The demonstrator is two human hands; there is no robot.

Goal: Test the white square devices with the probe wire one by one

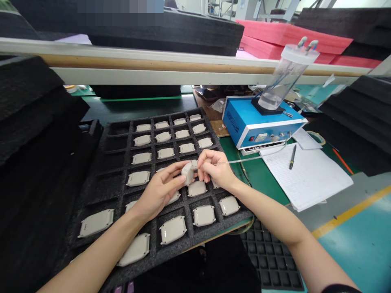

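Note:
Pinched in my left hand [163, 185] is a pale grey watch case [187, 174], tilted on edge above the tray. My right hand [215, 167] is closed on the end of a thin clear tube [246, 160], its fingertips close against the case's right side. The tube's tip is mostly hidden by the fingers. Below both hands lies a black foam tray [114, 143] with compartments, many holding similar watch cases [173, 229]. Several compartments along its left side hold nothing. From my right hand the tube runs to a blue machine [244, 118].
A clear cylinder [281, 79] stands on the machine. Papers [311, 183] with a pen [292, 158] lie at right. Black foam stacks [36, 171] rise at left, and a shelf [152, 75] crosses the back. Another compartment tray [275, 260] sits lower, beneath my right arm.

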